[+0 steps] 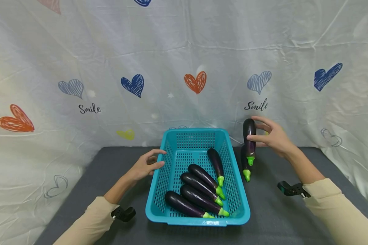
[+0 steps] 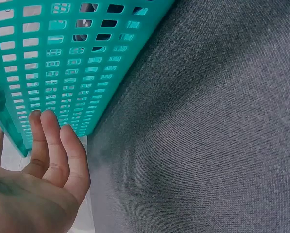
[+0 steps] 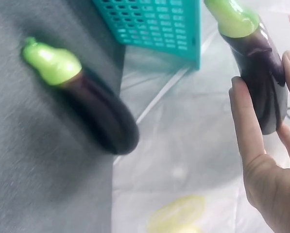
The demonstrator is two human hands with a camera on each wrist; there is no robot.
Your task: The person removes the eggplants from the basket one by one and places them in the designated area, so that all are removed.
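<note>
My right hand (image 1: 273, 136) grips a dark purple eggplant (image 1: 249, 131) between thumb and fingers, its green stem end pointing down in the head view. The held eggplant (image 3: 259, 73) is off the table in the right wrist view. A second eggplant (image 3: 96, 107) lies on the table below it, partly hidden in the head view. My left hand (image 1: 144, 166) is at the left rim of a blue plastic basket (image 1: 152, 200), fingers loosely bent. In the left wrist view, several fingers (image 2: 57, 150) are beside the outer basket wall; firm contact cannot be told.
Several eggplants (image 1: 199, 185) lie inside the basket, most toward its near right part. A dark grey cloth (image 1: 279, 217) covers the table. Behind it hangs a white curtain (image 1: 171, 41) printed with hearts.
</note>
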